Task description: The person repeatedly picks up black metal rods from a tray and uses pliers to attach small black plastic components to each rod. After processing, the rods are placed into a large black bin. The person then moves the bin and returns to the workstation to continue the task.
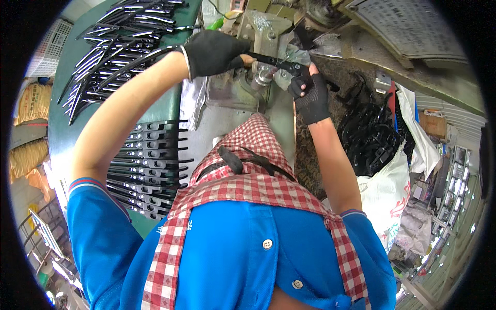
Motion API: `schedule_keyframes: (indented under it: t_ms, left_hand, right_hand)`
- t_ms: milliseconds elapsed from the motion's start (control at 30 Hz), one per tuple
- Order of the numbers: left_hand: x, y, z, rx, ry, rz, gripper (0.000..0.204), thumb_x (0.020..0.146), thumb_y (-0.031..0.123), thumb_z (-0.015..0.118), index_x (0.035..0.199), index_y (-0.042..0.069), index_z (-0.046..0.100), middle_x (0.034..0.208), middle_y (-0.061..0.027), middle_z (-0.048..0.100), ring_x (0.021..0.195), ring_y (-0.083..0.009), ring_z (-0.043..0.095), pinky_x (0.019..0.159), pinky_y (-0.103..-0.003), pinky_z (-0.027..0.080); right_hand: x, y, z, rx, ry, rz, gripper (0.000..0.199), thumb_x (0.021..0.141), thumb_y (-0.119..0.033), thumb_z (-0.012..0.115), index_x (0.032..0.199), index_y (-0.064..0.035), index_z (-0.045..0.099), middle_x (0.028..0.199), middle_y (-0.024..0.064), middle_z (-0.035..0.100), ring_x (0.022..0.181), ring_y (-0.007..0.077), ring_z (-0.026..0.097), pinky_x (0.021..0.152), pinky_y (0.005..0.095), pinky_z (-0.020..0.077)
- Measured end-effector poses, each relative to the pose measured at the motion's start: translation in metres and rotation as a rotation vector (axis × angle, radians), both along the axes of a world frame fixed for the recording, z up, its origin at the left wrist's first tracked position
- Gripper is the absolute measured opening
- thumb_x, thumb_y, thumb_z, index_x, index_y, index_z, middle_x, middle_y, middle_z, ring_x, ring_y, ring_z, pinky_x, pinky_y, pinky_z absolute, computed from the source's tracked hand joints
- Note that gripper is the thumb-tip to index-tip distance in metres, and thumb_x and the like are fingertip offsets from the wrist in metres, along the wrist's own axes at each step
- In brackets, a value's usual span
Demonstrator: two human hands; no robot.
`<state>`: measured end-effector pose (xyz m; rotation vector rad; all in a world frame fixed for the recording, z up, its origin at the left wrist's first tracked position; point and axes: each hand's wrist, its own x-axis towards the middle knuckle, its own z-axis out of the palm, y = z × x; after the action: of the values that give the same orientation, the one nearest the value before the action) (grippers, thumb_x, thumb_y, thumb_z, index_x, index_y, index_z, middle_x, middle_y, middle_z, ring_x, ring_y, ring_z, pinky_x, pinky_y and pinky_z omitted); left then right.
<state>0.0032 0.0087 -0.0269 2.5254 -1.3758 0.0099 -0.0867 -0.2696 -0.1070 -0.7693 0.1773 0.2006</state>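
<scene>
Counter (pixel 170 106), green, at left; far edge cut off by the frame, near portion hidden behind left arm and blue sleeve. Machine (pixel 266 23), grey metal, straight ahead; top cut off, working area partly covered by both gloves. Heap of black parts (pixel 369 139), at right; tangled, single pieces hard to make out. White sack (pixel 380 194), below heap; lower side partly behind right sleeve. Curved black rods (pixel 139 23), piled on far counter; overlapping, too many to count. Flat-ended black parts (pixel 155 150), in a row on near counter; left ends hidden under forearm. Left grip (pixel 214 53), black-gloved; elbow out wide, forearm slanting inward, back of hand up, fingers mostly hidden; clamped on black piece. Right grip (pixel 311 97), black-gloved, fingertips bare; forearm angled ahead and slightly inward, fingers curled; closed on same piece's wider end. Black piece (pixel 266 59), held between both over machine; portion under left glove hidden, link to rod left of that wrist impossible to tell. Translucent material (pixel 299 53), just beside right fingertips; nature unclear.
</scene>
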Motion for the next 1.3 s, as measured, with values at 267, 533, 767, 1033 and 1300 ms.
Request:
schedule_keyframes:
  t_ms: [267,533,767,1033,1300]
  left_hand:
    - [-0.005,0.002,-0.002,-0.123,-0.035,-0.027,0.027,0.083,0.03,0.063,0.102,0.011,0.06,0.076,-0.0153,0.061,0.073,-0.036,0.063,0.063,-0.044,0.05]
    - [-0.011,0.006,0.009,-0.02,0.065,0.044,0.027,0.082,0.032,0.063,0.097,0.01,0.061,0.079,-0.0165,0.062,0.077,-0.0365,0.062,0.066,-0.046,0.049]
    - [-0.017,-0.006,0.006,-0.187,-0.041,0.046,0.021,0.084,0.031,0.061,0.098,0.015,0.058,0.082,-0.0099,0.064,0.079,-0.0315,0.065,0.065,-0.043,0.049]
    - [-0.062,0.035,0.023,-0.16,0.14,0.064,0.03,0.088,0.028,0.058,0.115,0.016,0.059,0.081,-0.0157,0.065,0.074,-0.0357,0.064,0.065,-0.044,0.05]
    - [-0.175,0.236,-0.044,0.326,0.35,0.492,0.021,0.078,0.018,0.059,0.099,0.016,0.065,0.088,-0.0112,0.064,0.084,-0.032,0.063,0.07,-0.044,0.049]
  right_hand:
    - [-0.035,-0.012,-0.028,-0.24,0.09,0.059,0.012,0.09,-0.013,0.059,0.099,-0.006,0.057,0.078,0.0002,0.051,0.067,0.0091,0.05,0.053,0.0233,0.04]
    - [-0.001,-0.01,-0.028,-0.736,0.19,-0.047,0.01,0.085,-0.012,0.065,0.09,-0.0052,0.06,0.07,0.0005,0.055,0.055,0.0085,0.049,0.049,0.023,0.0386]
    - [0.025,-0.03,-0.083,-1.154,0.047,0.009,0.018,0.085,-0.022,0.065,0.085,-0.0045,0.063,0.069,0.0027,0.06,0.06,0.015,0.055,0.056,0.03,0.0452]
    - [0.092,-0.048,-0.13,-2.263,-0.368,0.298,0.042,0.08,-0.042,0.057,0.106,-0.01,0.064,0.11,0.0202,0.061,0.1,0.0366,0.06,0.088,0.0447,0.0466]
    - [0.083,-0.035,-0.101,-2.113,-0.226,0.223,0.027,0.079,-0.03,0.063,0.091,-0.0051,0.067,0.094,0.022,0.065,0.094,0.0384,0.062,0.076,0.0457,0.0483]
